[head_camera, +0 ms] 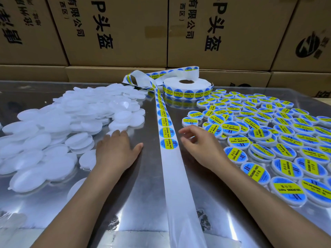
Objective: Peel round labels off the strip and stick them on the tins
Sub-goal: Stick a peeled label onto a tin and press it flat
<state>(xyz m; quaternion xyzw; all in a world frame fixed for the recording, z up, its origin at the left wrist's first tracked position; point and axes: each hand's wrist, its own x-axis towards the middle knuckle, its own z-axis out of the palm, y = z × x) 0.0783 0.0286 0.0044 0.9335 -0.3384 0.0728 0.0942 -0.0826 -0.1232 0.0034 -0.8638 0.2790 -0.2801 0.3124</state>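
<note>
1. Worktop (146,203): a shiny metal surface that fills the lower view.
2. Strip (174,176): white backing paper running from 6 o'clock up toward 12 o'clock at the centre; its near length is bare.
3. Round labels (166,132): blue and yellow, printed "SOLDERING PASTE", seated in a row on the far part of the strip; the nearest label (168,146) lies between the two hands.
4. Label roll (187,87): at 12 o'clock, lying flat, with loose loops of strip beside it toward 11 o'clock.
5. Unlabelled tins (53,131): plain white discs heaped at 9 to 10 o'clock.
6. Labelled tins (268,140): white discs bearing labels, spread over the 2 to 4 o'clock sector.
7. Left hand (114,153): palm down with fingers extended, holding nothing, at the edge of the white heap, thumb pointing toward the strip.
8. Right hand (198,145): just right of the strip, fingers loosely curled and gripping nothing, beside the nearest labelled tins.
9. Cardboard boxes (125,33): stacked along the far edge at 12 o'clock, printed in black characters.
</note>
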